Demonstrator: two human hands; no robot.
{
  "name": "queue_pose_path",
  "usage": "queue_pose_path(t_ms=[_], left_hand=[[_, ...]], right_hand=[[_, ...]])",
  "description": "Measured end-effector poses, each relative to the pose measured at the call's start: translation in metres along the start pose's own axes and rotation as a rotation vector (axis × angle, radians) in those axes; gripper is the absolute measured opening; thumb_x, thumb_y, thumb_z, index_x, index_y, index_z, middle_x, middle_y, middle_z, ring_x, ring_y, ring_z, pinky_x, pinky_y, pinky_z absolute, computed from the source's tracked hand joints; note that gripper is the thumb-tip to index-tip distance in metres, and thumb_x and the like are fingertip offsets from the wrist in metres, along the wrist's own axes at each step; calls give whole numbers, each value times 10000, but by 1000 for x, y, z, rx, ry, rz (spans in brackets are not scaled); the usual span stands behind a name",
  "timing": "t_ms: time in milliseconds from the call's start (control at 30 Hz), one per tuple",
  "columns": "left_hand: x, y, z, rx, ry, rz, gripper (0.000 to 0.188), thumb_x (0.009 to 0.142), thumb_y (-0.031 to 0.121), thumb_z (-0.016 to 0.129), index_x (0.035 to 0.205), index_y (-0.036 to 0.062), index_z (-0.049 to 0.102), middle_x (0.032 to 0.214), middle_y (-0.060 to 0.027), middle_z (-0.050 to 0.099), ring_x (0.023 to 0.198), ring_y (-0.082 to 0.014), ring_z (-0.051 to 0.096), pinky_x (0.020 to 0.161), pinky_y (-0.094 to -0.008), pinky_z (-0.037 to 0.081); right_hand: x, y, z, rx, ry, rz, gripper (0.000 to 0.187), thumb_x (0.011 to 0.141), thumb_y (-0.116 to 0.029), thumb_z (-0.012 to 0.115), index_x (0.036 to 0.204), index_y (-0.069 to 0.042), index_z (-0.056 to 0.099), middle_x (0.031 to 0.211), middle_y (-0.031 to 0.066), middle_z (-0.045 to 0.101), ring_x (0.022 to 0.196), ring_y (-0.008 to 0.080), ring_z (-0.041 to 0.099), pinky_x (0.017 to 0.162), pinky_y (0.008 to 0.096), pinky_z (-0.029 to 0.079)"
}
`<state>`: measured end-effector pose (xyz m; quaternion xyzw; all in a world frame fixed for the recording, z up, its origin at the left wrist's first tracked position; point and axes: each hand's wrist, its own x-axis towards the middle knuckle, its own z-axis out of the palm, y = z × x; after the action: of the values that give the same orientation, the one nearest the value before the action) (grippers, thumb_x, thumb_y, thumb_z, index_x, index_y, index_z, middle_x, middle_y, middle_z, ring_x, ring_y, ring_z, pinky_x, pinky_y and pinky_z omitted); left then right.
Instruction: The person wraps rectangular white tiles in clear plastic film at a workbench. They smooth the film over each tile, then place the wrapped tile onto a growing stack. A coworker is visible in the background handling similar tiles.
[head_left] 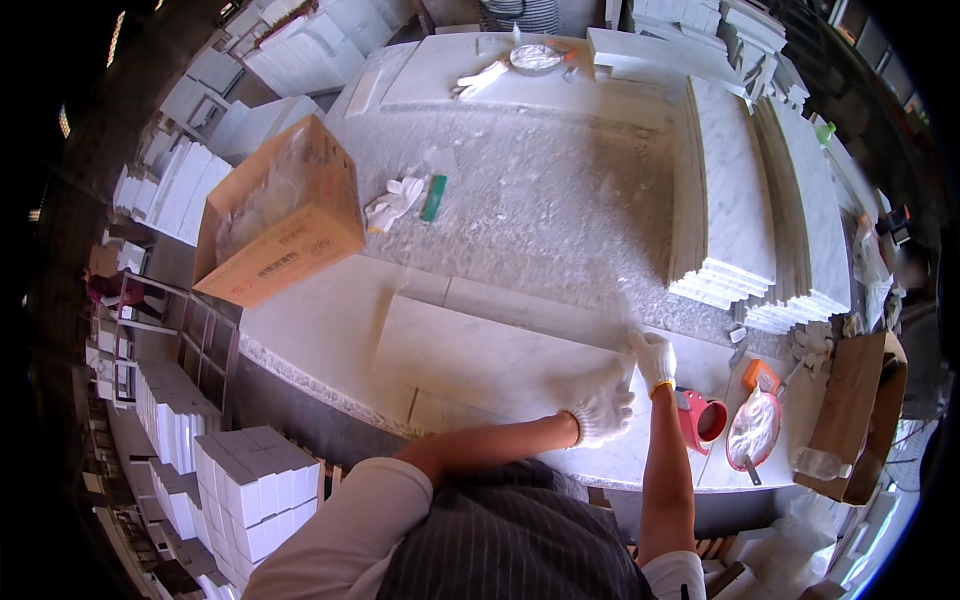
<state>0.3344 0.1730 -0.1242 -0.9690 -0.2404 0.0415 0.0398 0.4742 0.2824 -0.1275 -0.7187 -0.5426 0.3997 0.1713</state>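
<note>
A pale grey-veined marble slab [490, 350] lies in front of me on other flat pale slabs. My left hand [600, 415], in a white knit glove, is over the slab's near right part with its fingers apart. At the slab's right end, my right hand [655, 360], gloved too, has its fingers curled close to the far corner. Whatever it may hold is hidden, and the area by its fingertips is hazy. Just right of that wrist stand a red tape-like ring [703, 420] and a round dish [753, 430] of whitish paste with a blade across it.
An open cardboard box [290, 225] stands at the left, near white gloves [394, 203] and a green block [434, 198]. Stacked marble slabs [730, 180] rise at the right. Another box [850, 420] sits at the right edge. A second paste bowl [536, 58] is at the far side.
</note>
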Motion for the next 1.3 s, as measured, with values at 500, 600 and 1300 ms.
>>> queue_pose_path(t_ms=[500,600,1300], left_hand=[[-18,-15,-10,-1,65,94,450,899,488,507,1241,196,511,1331,-17,457,1343,-211,321,1119,-634,186],[-23,-19,-23,-225,-30,95,472,920,508,477,1281,206,503,1418,-11,419,1413,-210,268,1123,-634,169],[212,-160,-159,-69,291,-101,579,867,359,644,1395,168,504,1447,-71,438,1320,-295,428,1114,-498,332]], right_hand=[[-10,-3,-7,-36,29,37,493,843,-531,600,902,-66,753,818,173,714,812,336,696,760,415,511],[-10,-9,-4,-57,-3,32,506,851,-553,573,924,-88,760,870,171,723,867,344,701,789,416,519],[-11,-5,-3,-82,55,-21,450,820,-522,578,882,-116,762,855,211,693,814,416,681,733,479,532]])
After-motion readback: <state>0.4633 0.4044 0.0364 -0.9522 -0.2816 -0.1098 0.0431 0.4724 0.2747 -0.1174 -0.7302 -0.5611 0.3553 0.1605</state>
